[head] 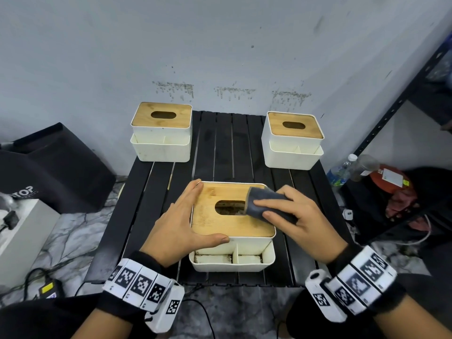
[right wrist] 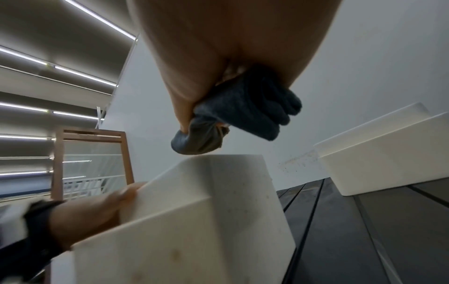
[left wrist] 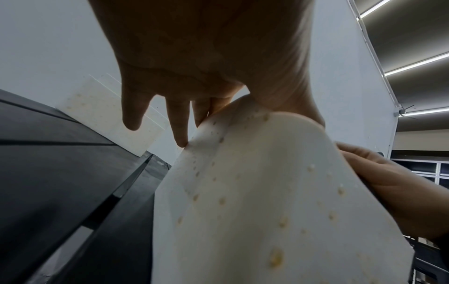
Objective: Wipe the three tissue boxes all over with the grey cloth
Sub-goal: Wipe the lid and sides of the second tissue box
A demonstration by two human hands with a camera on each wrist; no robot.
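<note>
Three white tissue boxes with wooden lids stand on a black slatted table [head: 227,148]. The near box [head: 232,223] is in front of me; the far left box [head: 161,133] and far right box [head: 292,140] stand at the back. My left hand [head: 181,216] braces the near box's left front corner, with straight fingers along the side and the thumb across the front wall. My right hand [head: 293,216] grips the bunched grey cloth [head: 263,200] and presses it on the lid beside the oval slot. The right wrist view shows the cloth [right wrist: 243,115] bunched in my fist above the box [right wrist: 194,221].
A black bag [head: 56,167] and a white box [head: 22,236] sit on the floor to the left, with cables [head: 49,285] nearby. A dark metal shelf [head: 391,106] stands to the right, with bottles [head: 342,170] at its foot. A wall rises right behind the table.
</note>
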